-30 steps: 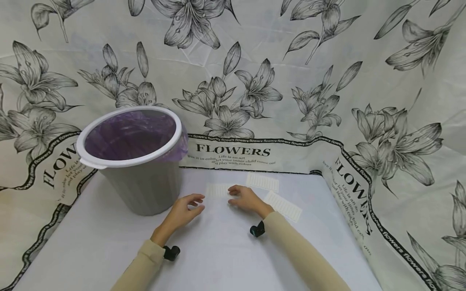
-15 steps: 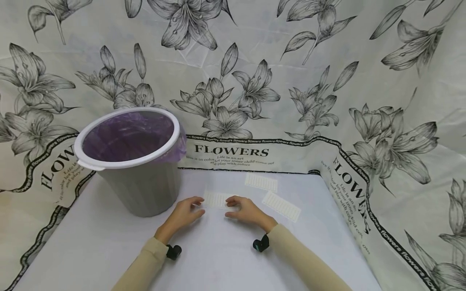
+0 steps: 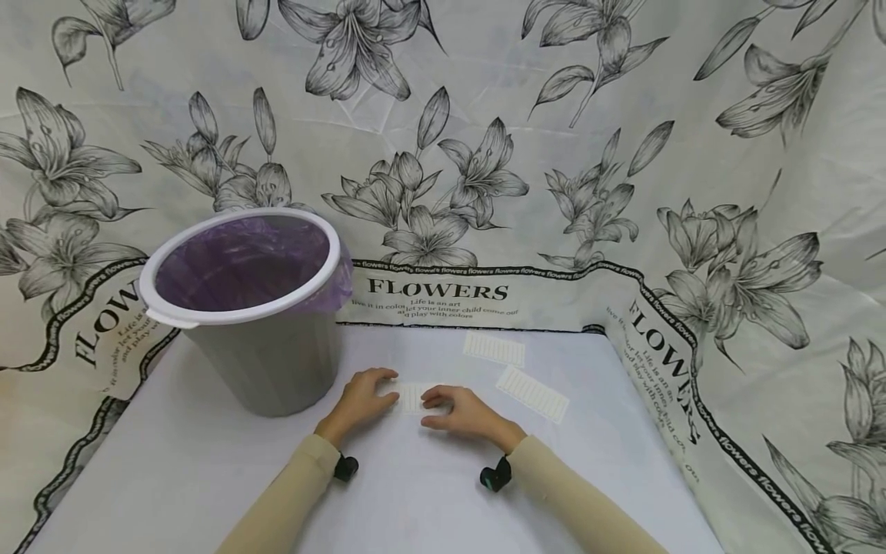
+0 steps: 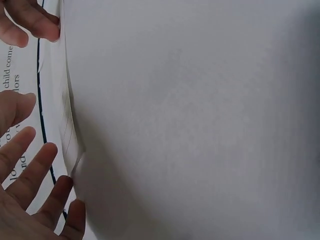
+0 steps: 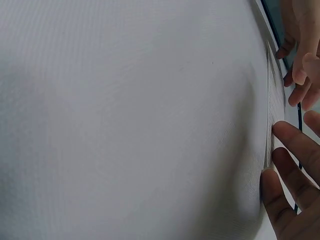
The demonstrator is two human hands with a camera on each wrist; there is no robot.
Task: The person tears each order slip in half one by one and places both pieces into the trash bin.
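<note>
Grey bin (image 3: 280,369): stood at the left on the table (image 3: 415,492), lined in purple; it seemed to have no part in your work at that moment.
Left hand (image 3: 360,396): your fingers were spread and slightly bent, at the left end of the middle sheet (image 3: 412,398), with no pinch visible.
Middle sheet: your handling looked barely begun; the striped white sheet lay between your hands, flat or slightly raised, it could not be told which.
Right hand (image 3: 458,413): your fingers were spread at the sheet's right end, not pinching.
Far sheet (image 3: 494,348): lay beyond your right hand, untouched.
Right sheet (image 3: 533,394): lay slanted, right of that hand, untouched; handling these two, if wanted, remained undone.
</note>
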